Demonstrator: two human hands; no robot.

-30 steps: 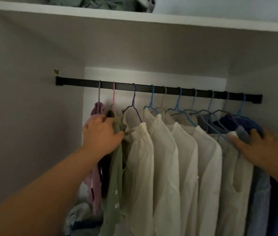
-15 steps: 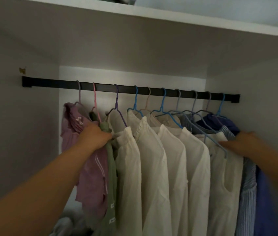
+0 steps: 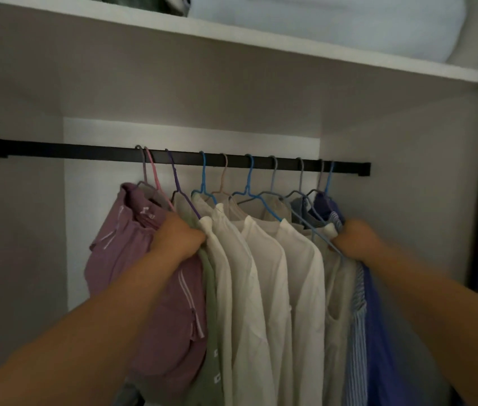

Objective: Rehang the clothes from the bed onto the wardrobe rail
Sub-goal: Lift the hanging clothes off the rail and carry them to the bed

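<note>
Now seen more from the left than a moment ago, with the wardrobe rail (image 3: 64, 150) bare at its left end and ten hangers crowded toward the right. Pressed closer together than one second ago, the clothes (image 3: 264, 273): cream shirts in the middle, the purple garment (image 3: 132, 259) swung outward on the left, the blue striped shirt (image 3: 356, 312) and a dark blue one at the right edge. Above, a white shelf (image 3: 231, 33) holding folded bedding.

Changed too, both grips. Left hand (image 3: 177, 238): before resting on the green top (image 3: 209, 288), now clenched on fabric at the shoulder, between the purple garment and the first cream shirt. Right hand (image 3: 355, 238): before flat and spread on the blue clothes, now curled round cloth and the thin blue hanger wire (image 3: 312, 230) at the right side.

Probably squeezing the row into one bundle between the two hands, to shift it along or to make free room. No bed in view, so not possible to say how many pieces remain there. All visible pieces already hanging on the rail.
</note>
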